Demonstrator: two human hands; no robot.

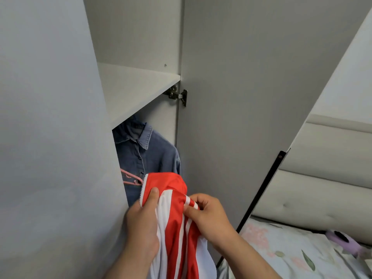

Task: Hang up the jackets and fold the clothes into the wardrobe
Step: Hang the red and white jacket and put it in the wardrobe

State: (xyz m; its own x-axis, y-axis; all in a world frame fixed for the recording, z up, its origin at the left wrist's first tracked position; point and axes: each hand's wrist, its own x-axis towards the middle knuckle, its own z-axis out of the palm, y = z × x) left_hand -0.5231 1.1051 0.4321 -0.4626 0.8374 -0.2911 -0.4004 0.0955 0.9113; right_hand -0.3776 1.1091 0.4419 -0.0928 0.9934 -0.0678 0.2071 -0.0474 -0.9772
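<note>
A person stands at the open wardrobe [251, 87], holding a red and white jacket [171, 184] up at its opening. The left hand [142, 226] grips the zip edge near the collar, thumb pressed on the red cloth. The right hand [211, 216] pinches a striped fold between thumb and fingers. The rest of the jacket hangs down between the forearms.

A denim jacket [153, 154] hangs inside, under the shelf [136, 91]. A pink hanger [128, 177] shows against it, just left of the red collar. Whether that hanger already sits inside the red jacket cannot be told.

The cloth looks slick, so a shoulder is likely to slide off the hanger if only one side is seated. The narrow pinch could also lose the striped fold, dropping the bundle. The opening between the left panel and the door is tight, and a hurried push may snag the zip teeth on the denim or knock that jacket askew. The door hinge [178, 95] sits close enough to catch loose fabric. A floral bed cover [291, 254] lies to the right.
</note>
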